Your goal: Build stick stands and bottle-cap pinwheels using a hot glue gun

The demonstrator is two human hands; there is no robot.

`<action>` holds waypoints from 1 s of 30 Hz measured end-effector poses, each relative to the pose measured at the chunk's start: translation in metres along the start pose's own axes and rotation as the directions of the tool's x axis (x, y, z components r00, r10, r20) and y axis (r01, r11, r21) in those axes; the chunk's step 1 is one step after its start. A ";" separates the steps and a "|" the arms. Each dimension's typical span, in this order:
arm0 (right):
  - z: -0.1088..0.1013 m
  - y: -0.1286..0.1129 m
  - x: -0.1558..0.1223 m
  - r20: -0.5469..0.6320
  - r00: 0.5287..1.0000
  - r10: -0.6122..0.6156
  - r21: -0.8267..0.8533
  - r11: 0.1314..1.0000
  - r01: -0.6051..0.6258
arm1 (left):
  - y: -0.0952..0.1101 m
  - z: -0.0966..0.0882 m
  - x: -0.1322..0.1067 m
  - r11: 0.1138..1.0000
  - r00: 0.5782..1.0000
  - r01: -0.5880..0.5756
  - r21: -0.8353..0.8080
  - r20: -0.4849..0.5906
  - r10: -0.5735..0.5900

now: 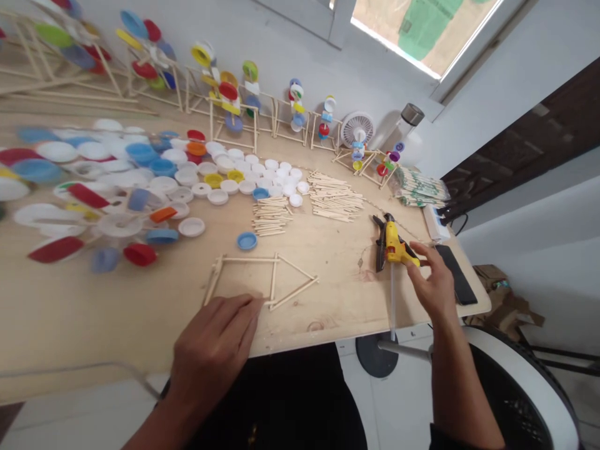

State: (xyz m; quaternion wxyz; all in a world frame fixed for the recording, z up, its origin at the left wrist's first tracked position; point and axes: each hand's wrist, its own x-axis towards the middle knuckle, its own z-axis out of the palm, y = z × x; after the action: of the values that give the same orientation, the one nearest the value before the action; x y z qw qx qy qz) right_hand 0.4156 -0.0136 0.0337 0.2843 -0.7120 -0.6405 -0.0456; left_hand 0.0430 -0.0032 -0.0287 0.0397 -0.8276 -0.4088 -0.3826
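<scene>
A flat frame of thin wooden sticks (274, 281), a rectangle with a pointed end, lies on the table near its front edge. My left hand (218, 340) is closed over the frame's near side, fingers pressed together and hiding part of the sticks. To the right, a yellow hot glue gun (392, 245) rests beside a black clamp-like piece (379, 244), with a clear glue stick (392, 300) pointing toward me. The thumb and fingers of my right hand (434, 281) are around the end of the glue gun's handle.
Loose stick piles (332, 197) and many bottle caps (191, 227) cover the table's middle and left. A cap wheel (119, 225) lies at left; finished stick stands with cap wheels (229, 103) line the wall. A phone (455, 275) and power strip (435, 224) sit at right.
</scene>
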 end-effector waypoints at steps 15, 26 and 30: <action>0.067 -0.137 -0.015 0.441 0.853 -0.280 0.060 0.957 0.283 | -0.001 0.000 0.000 1.000 1.000 -0.017 -0.021 -0.010 0.017; 0.070 -0.136 -0.012 0.474 0.852 -0.223 0.009 0.969 0.249 | 0.001 0.000 0.001 1.000 1.000 0.000 -0.016 -0.014 -0.001; 0.069 -0.137 -0.008 0.497 0.845 -0.199 -0.032 0.969 0.247 | 0.001 0.001 0.001 1.000 1.000 -0.001 -0.015 -0.007 0.001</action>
State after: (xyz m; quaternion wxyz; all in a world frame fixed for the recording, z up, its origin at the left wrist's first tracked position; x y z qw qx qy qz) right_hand 0.2649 0.0136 0.0201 0.0715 -0.6336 -0.7669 0.0734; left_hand 0.0448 -0.0031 -0.0284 0.0349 -0.8267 -0.4054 -0.3885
